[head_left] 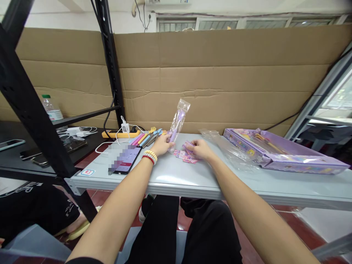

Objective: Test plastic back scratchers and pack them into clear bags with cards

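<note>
My left hand (161, 146) is closed around a purple pen (173, 134) inside a long clear plastic sleeve (183, 105), which tilts up and to the right. My right hand (202, 149) pinches a small purple-pink piece like a card or sticker (189, 146); its exact kind is too small to make out. Below the fingertips, several small pink printed cards (187, 157) lie on the light grey table (178, 178). To the left of my left hand lies a row of colored pens (148, 138), some with hand-shaped tops.
A phone (129, 161), partly blurred out, lies left. Behind it are a yellow power strip (111, 135) and white charger (125, 127). Crumpled clear plastic (228, 148) and an open purple box (297, 163) sit right. A black shelf post (35, 99) rises left; cardboard (206, 80) stands behind.
</note>
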A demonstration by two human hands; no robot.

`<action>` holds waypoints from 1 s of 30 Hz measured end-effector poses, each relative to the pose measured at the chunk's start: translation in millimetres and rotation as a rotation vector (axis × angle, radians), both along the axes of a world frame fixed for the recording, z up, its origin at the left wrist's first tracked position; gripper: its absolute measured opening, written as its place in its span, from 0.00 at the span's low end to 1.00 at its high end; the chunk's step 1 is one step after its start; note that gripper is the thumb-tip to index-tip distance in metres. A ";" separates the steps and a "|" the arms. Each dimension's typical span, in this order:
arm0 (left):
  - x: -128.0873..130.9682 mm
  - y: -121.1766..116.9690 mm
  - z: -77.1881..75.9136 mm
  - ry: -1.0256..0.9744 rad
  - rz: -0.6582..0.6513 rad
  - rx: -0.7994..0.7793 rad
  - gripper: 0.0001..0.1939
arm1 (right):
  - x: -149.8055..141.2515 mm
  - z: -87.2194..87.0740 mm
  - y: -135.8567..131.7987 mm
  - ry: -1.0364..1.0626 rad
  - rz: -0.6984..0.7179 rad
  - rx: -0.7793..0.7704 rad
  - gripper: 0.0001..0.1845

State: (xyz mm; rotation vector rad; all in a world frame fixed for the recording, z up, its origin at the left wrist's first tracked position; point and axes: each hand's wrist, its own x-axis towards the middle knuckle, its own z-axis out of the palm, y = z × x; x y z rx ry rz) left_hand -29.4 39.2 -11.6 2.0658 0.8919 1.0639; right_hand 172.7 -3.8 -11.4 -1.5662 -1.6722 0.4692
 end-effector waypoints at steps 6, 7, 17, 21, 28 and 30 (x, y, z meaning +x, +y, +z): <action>-7.7 -12.9 10.1 0.285 0.088 0.150 0.18 | 26.1 6.3 2.8 0.348 -0.346 0.433 0.14; -9.0 -14.6 11.7 0.304 0.077 0.156 0.19 | 28.9 6.8 1.9 0.356 -0.379 0.473 0.12; -17.1 -21.1 20.9 0.476 -0.016 0.115 0.17 | 31.0 4.1 0.5 0.032 -0.446 0.957 0.06; -16.9 -21.0 21.7 0.496 -0.015 0.139 0.19 | 33.0 -0.4 6.2 0.018 -0.462 0.925 0.03; -17.8 -18.7 20.5 0.478 -0.015 0.178 0.21 | 38.4 3.4 1.7 0.277 -0.448 0.727 0.05; -18.4 -18.2 20.1 0.464 -0.005 0.162 0.21 | 34.6 6.4 -3.6 0.236 -0.426 0.819 0.06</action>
